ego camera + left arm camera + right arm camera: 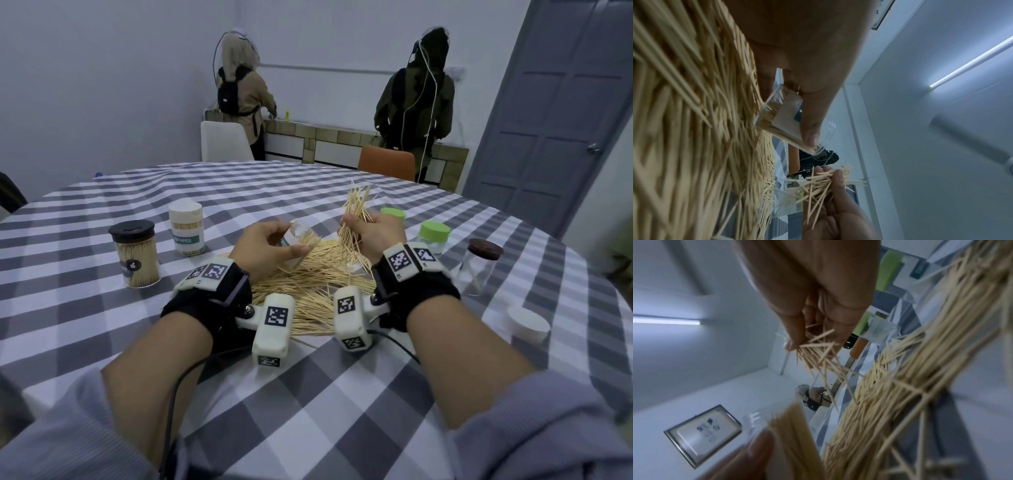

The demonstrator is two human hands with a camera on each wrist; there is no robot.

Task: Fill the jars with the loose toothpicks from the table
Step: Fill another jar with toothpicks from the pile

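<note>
Tilted jar [297,245] in left hand [265,251] holds toothpicks

Dim, cool light from ceiling tube lamps [970,60] — wrist views blur heavily (edges warped).

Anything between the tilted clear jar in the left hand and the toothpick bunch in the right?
Nothing: head view shows an open gap between clear jar and toothpick bunch.
</note>
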